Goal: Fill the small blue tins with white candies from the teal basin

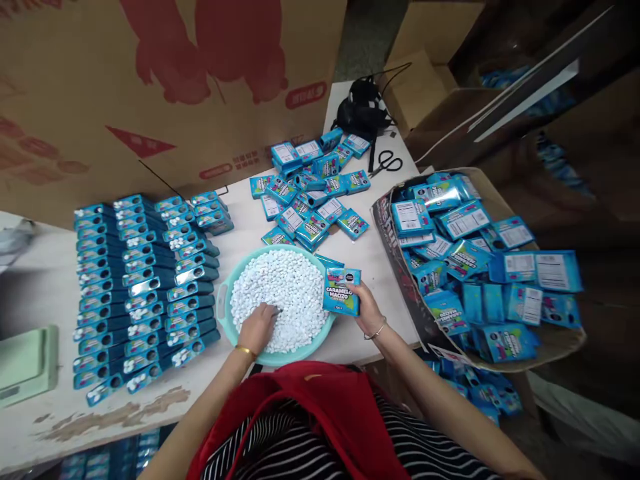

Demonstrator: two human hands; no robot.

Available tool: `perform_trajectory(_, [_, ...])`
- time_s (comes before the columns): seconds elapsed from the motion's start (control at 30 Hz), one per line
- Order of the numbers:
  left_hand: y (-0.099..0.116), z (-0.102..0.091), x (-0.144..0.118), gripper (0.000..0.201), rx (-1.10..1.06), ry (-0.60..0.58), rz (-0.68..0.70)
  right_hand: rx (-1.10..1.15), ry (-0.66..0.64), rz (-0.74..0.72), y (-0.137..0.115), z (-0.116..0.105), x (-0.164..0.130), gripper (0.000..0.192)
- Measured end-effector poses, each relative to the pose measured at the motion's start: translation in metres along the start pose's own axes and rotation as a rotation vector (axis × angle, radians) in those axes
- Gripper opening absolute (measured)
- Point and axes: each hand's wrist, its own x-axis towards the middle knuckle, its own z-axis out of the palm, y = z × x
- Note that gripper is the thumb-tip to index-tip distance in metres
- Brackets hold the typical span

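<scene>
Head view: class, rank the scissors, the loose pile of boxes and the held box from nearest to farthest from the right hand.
1. Held box, in the right hand.
2. Loose pile, beyond the bowl.
3. Scissors, far right edge.

Left hand (257, 327) dipped in white candies (290, 293) heaped in a round teal plastic basin (223, 308), right hand (367, 308) gripping a small blue candy box (341, 291), rows of filled blue boxes (145, 280) on the counter (45, 287)

Small blue cardboard candy box (342, 291) printed "CARAMELO MACIZO": upright, front face toward camera, held at the right rim of the round light-teal plastic basin (226, 301). Basin sits on the table at the near edge, heaped with small white candy pellets (290, 287), pile spread nearly rim to rim.
</scene>
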Motion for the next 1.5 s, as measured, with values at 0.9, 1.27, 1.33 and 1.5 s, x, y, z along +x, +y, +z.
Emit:
perform_trajectory(0.9, [0.008, -0.077, -0.03, 0.027, -0.239, 0.235, 0.313, -0.791, -0.304, -0.68, 0.001, -0.013, -0.012, 0.032])
perform_trajectory(1.27, [0.067, -0.151, -0.033, 0.026, 0.314, -0.024, 0.339, -1.043, -0.447, -0.989, 0.023, 0.011, -0.01, 0.042])
perform_trajectory(1.33, [0.082, -0.162, -0.035, 0.024, 0.433, -0.081, 0.288, -1.068, -0.446, -0.997, 0.025, 0.012, -0.011, 0.042])
perform_trajectory(1.5, [0.117, -0.174, -0.037, 0.024, 0.59, -0.141, 0.251, -1.064, -0.448, -0.989, 0.03, 0.013, -0.011, 0.043])
